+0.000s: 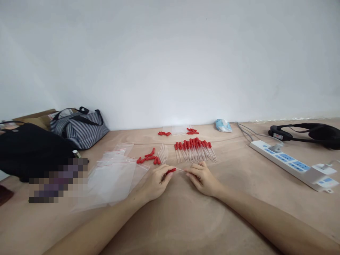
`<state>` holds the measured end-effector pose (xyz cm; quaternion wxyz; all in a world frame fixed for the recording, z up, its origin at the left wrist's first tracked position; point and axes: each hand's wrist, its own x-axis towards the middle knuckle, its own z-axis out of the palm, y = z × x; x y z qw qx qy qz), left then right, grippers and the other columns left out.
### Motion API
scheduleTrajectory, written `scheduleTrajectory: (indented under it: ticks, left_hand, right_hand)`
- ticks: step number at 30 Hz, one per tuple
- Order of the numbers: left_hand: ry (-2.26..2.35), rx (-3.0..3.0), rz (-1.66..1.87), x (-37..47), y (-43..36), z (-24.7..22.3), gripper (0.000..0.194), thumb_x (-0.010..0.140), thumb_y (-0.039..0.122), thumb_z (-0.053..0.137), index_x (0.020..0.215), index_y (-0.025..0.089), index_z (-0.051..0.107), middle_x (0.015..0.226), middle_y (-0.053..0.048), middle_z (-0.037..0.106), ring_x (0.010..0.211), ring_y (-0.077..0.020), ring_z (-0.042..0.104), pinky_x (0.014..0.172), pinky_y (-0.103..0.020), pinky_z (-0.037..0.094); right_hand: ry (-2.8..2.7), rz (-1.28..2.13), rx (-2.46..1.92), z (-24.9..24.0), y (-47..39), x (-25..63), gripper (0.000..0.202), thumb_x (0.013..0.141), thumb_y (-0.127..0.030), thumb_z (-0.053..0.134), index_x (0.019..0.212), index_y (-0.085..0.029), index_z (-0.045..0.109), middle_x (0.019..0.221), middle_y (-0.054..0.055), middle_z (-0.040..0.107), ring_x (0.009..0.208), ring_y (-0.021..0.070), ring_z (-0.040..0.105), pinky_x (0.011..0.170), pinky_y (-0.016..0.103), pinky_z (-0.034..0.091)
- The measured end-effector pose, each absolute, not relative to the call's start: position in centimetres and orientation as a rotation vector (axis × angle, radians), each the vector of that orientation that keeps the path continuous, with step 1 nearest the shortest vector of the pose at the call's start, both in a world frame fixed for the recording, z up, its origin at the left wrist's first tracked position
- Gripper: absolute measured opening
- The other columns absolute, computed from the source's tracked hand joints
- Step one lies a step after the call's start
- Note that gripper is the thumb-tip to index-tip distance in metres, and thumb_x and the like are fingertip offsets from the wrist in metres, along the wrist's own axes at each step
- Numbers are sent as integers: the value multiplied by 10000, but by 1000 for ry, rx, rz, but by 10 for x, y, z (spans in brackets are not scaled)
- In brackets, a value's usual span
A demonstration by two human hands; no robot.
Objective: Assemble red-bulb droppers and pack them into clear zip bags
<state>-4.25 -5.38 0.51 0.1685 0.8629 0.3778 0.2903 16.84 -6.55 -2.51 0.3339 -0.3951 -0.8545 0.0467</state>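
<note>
Left hand pinches the red bulb of a dropper; right hand fingertips grip its glass tube; finished droppers lie just beyond.

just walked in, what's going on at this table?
A person holds one dropper between both hands: left hand on the red bulb, right hand on the clear tube. A row of finished droppers lies just beyond, loose red bulbs and clear zip bags to the left.

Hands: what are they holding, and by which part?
One dropper: the left hand grips its red bulb, the right hand pinches the clear tube's tip.
</note>
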Motion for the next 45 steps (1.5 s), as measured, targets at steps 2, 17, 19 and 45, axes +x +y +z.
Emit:
scheduleTrajectory:
  ticks: [2,17,19,45]
  left_hand:
    - [1081,2454,830,-43,-52,2,210,857,254,431,973,206,600,921,-31,641,805,-161,579,736,-281,451]
    - [994,2670,791,-41,-62,11,94,783,186,547,769,173,639,717,-6,665,702,-151,574,714,-291,428]
    - [989,2690,810,-40,-62,10,101,787,181,540,760,163,636,714,-15,665,696,-155,574,698,-290,437]
    - [767,2830,963,-54,-39,-12,295,860,206,446,1136,252,538,839,-32,620,786,-160,552,753,-323,441]
  right_hand:
    - [-2237,137,-1022,-25,-66,168,243,861,-191,391,1022,-186,573,736,14,586,662,112,504,706,292,267]
    - [-2382,-409,-760,-21,-59,172,253,835,-136,380,850,-167,631,591,-11,534,508,87,366,631,300,187]
    - [-2372,-481,-747,-20,-60,169,248,812,-117,380,786,-150,625,579,-8,520,497,88,341,613,301,177]
    - [-2426,-155,-1054,-13,-66,155,196,822,-213,439,873,-202,628,727,36,596,730,155,452,650,306,199]
